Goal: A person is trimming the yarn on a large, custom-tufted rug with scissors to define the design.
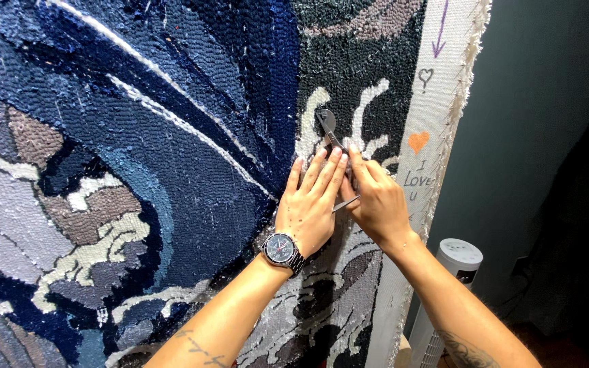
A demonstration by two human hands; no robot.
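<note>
Head view: right hand (378, 204) fingers closed around small metal scissors (330, 133), blades at a white patch right of centre; left hand (310, 201) flat, fingers extended, on the tufted rug (172, 170) (soft, yielding pile; scissors look rigid, best gripped by handles).

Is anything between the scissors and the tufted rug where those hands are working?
Nothing visible. The right hand holds the scissors, whose blades lie right against the rug at a cream patch. The left hand lies flat on the rug beside them, its fingertips alongside the blades, not across them.
</note>
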